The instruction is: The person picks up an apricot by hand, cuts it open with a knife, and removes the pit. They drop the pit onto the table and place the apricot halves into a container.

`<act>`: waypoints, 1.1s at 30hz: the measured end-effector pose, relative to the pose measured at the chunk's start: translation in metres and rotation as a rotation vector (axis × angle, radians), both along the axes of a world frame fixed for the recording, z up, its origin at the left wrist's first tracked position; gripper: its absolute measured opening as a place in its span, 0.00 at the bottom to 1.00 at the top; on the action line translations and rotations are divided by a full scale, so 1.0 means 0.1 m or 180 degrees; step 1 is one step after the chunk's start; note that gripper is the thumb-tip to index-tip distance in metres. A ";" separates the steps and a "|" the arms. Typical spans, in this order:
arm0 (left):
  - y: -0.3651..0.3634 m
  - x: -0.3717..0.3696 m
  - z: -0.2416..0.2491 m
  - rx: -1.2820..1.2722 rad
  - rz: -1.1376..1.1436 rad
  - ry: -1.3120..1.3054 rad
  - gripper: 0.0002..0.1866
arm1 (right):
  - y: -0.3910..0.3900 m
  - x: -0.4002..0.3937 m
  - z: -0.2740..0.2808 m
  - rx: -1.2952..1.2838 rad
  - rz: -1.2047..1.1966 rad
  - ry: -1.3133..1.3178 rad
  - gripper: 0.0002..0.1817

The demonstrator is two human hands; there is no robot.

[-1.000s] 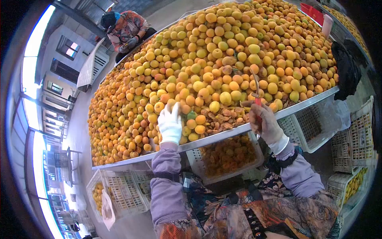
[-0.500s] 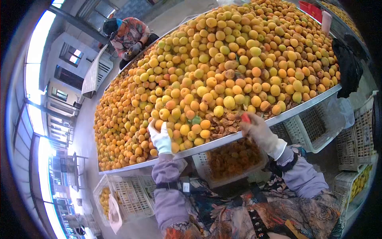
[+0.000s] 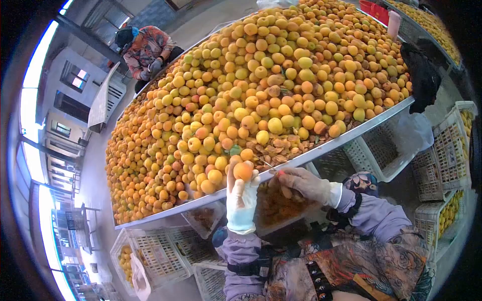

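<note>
My left hand (image 3: 242, 200), in a white glove, holds an orange apricot (image 3: 243, 171) in its fingers above the near rim of the table. Close by on the right, my gloved right hand (image 3: 305, 184) grips a small knife (image 3: 266, 163). Its thin blade points left toward the apricot, with a bit of red handle showing at the fingers; the two look slightly apart. Behind both hands rises a big heap of apricots (image 3: 216, 120). A patch of brown pits or scraps (image 3: 281, 148) lies at the heap's near edge.
The metal table rim (image 3: 346, 138) runs across in front of me. Below it stand a crate of orange-brown pieces (image 3: 276, 208) and white plastic crates (image 3: 155, 251). More crates (image 3: 447, 155) are stacked at right. A co-worker (image 3: 148, 50) sits at the far left side.
My left hand has lifted an apricot from the heap and moved right and toward me. My right hand has come left and down, bringing the knife near it. The view has shifted slightly.
</note>
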State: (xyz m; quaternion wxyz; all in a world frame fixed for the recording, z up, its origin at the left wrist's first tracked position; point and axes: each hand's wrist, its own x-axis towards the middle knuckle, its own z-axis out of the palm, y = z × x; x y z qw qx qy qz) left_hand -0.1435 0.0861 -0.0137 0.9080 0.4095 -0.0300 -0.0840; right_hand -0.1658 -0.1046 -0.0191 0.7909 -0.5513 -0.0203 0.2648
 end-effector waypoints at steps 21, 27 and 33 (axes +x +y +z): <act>-0.11 -0.52 -0.14 0.0951 -0.0186 -0.0459 0.31 | -0.06 -0.63 0.14 -0.0244 0.0420 0.0330 0.19; -0.23 -0.60 -0.17 0.0206 -0.0220 -0.0194 0.32 | 0.05 -0.73 0.02 0.0008 0.0131 0.0530 0.20; -0.25 -0.63 -0.18 0.0164 -0.0385 0.0087 0.30 | 0.09 -0.83 -0.01 -0.0010 0.0079 0.0559 0.21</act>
